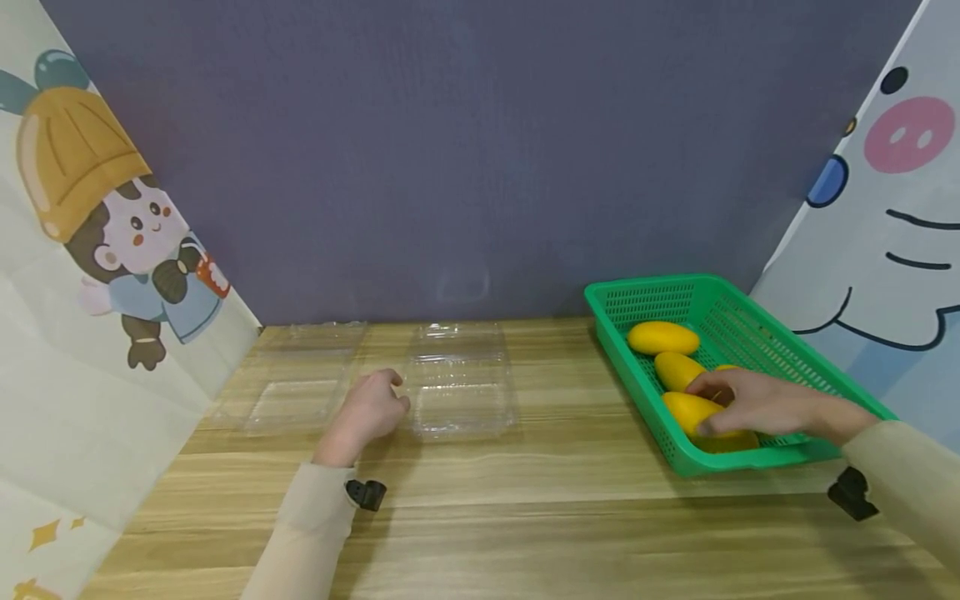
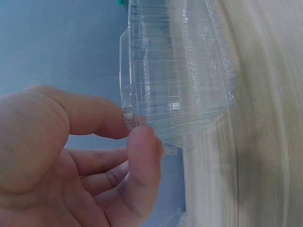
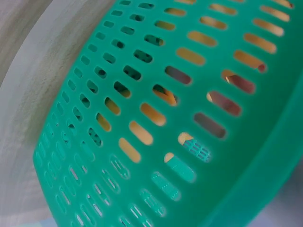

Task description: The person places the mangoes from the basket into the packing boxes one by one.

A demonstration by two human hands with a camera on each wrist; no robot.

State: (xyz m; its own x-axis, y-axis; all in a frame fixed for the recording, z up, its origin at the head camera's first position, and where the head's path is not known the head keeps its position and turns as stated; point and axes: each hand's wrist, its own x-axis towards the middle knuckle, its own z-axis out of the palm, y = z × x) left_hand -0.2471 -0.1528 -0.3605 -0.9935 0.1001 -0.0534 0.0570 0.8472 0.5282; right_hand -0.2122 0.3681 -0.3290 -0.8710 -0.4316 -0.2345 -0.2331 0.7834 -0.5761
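My left hand (image 1: 372, 406) is beside a clear plastic clamshell container (image 1: 461, 408). In the left wrist view the thumb and a bent finger (image 2: 143, 161) meet right at the corner of its rim; I cannot tell whether they pinch it. At the right, my right hand (image 1: 772, 400) reaches into a green perforated basket (image 1: 633, 383) and grips a yellow mango (image 1: 684, 410), thumb at its near end and fingers over its far side. More mangoes (image 1: 663, 337) lie around it. The basket wall (image 3: 156, 184) hides most of that hand in the right wrist view.
A second clear container (image 1: 292, 404) sits left of the left hand, with its lid open toward the back. A dark panel (image 1: 487, 167) rises behind the wooden table (image 1: 480, 533). Cartoon-printed sheets (image 1: 67, 333) flank both sides.
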